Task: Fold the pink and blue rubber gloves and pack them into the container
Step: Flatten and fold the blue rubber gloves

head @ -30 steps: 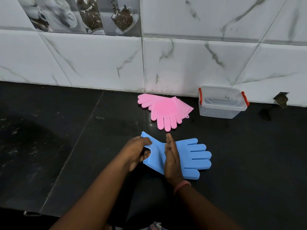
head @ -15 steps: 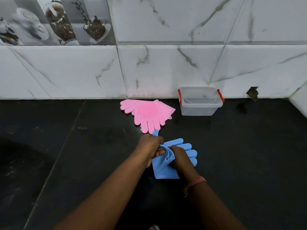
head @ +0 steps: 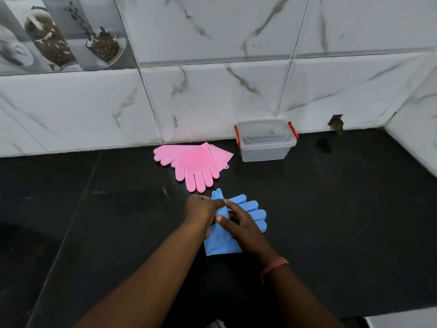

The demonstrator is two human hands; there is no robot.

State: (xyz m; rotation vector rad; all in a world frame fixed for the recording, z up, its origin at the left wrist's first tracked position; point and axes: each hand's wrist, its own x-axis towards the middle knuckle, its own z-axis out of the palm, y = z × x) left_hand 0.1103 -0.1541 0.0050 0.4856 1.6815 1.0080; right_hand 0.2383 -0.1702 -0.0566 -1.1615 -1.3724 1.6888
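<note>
Head view: both hands' fingers still pinch the blue gloves (head: pixel 250 208), folded further now

A small handwritten mark on the far wall of the container (head: pixel 266 147) is too small to read.

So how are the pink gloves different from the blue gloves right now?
The pink gloves lie spread out flat with nobody touching them; the blue gloves are being folded, gripped by the left hand and the right hand. The pink ones sit nearer the wall, left of the container; the blue ones sit nearer the person. Both are rubbery, on the black counter, and not packed yet.
</note>
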